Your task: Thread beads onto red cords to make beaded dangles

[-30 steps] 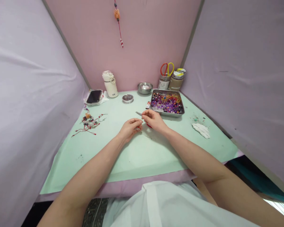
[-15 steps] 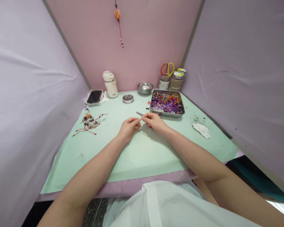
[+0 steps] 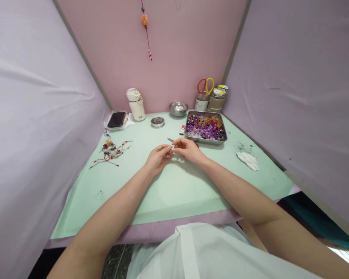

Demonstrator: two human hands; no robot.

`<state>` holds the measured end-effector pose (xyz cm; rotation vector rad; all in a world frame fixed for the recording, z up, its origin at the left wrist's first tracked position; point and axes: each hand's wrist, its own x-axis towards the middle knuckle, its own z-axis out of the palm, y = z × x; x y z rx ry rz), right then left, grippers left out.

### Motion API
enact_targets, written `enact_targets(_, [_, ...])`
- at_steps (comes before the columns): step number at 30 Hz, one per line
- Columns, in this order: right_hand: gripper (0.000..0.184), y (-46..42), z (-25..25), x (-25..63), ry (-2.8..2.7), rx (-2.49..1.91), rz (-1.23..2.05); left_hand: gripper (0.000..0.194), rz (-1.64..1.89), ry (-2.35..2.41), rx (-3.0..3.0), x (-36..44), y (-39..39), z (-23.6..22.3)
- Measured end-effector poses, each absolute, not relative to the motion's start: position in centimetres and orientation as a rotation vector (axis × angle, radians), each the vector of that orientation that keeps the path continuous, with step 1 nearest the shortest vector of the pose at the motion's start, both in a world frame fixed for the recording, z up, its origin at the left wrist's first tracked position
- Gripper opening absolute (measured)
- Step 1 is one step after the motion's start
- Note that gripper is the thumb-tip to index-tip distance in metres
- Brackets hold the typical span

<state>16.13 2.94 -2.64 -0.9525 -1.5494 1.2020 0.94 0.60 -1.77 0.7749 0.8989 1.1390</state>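
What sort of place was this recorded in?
Likely a small beadwork booth: a metal tray of loose beads on the table, beaded strings heaped at the left, and cloth-like walls on three sides.

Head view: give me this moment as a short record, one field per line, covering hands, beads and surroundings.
Left hand: left hand pinches small red beadwork, partly hidden by the fingers
Right hand: right hand holds a metal-tipped tool; exact type unclear
Hand spacing: close together; contact cannot be told
Bead supply: metal tray with mostly purple beads
Table, left: beaded strings
Table, right: crumpled white cloth
Table, back: phone, cream bottle, metal bowl
Back wall: hanging beaded cord
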Motion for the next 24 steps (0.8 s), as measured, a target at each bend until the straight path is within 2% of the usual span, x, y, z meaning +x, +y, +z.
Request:
enact_targets(14, [0.025,2.42,-2.21,15.88,-1.533,-0.923,1.171,0.027,1.134,0.894,0.784,0.88,0.69,-1.91])
enact_targets(24, [0.022,2.3,-2.08,16.1,-1.642,-0.994,1.014,0.028,1.121,0.885,0.749,0.78,0.65,-1.72])
